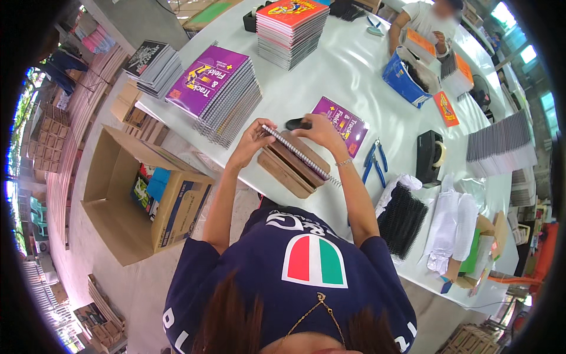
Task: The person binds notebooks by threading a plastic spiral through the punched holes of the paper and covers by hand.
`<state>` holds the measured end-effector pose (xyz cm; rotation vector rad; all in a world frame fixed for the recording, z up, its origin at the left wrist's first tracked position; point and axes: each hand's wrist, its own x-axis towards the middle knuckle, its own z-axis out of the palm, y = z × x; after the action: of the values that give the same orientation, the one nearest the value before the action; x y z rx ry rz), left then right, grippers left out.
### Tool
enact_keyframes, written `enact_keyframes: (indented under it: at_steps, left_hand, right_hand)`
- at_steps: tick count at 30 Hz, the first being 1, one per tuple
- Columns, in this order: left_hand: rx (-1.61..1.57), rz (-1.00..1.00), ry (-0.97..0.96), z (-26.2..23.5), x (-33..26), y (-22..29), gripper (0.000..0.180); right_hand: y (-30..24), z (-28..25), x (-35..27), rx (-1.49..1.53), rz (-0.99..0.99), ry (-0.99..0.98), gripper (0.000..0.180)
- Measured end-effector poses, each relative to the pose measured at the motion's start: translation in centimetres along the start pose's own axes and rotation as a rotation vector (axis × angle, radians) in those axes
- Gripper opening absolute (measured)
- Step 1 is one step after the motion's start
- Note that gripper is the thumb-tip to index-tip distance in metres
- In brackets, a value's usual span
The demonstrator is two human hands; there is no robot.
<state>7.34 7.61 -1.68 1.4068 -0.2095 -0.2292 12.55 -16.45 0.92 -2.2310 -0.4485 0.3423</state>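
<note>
Brown-backed spiral notebook (295,162) is clamped by the left hand (254,137) and right hand (319,130), whose fingertips are hidden.

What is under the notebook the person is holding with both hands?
The spiral notebook rests on a brown wooden block with slots, which sits on the white table. The left hand and right hand grip its ends. The block's top beneath it is covered.

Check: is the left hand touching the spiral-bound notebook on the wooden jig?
Touching. The head view shows the left hand with its fingers closed on the end of the spiral-bound notebook, no gap visible.
</note>
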Motion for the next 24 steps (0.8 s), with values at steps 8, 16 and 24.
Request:
enact_keyframes:
  at_steps: [8,16,24]
  left_hand:
    - [0.085,0.015,0.315,5.9,-3.9,-1.4,0.025]
    - [0.105,0.133,0.229,7.7,-6.2,-0.7,0.019]
    - [0.343,0.167,0.270,7.6,-6.2,0.1,0.015]
  right_hand:
    - [10.4,1.6,-14.2,-0.231,0.271,0.533,0.055]
    - [5.7,8.1,-24.8,-0.469,0.614,0.525,0.053]
    - [-6.4,5.6,-19.3,0.048,0.045,0.610,0.056]
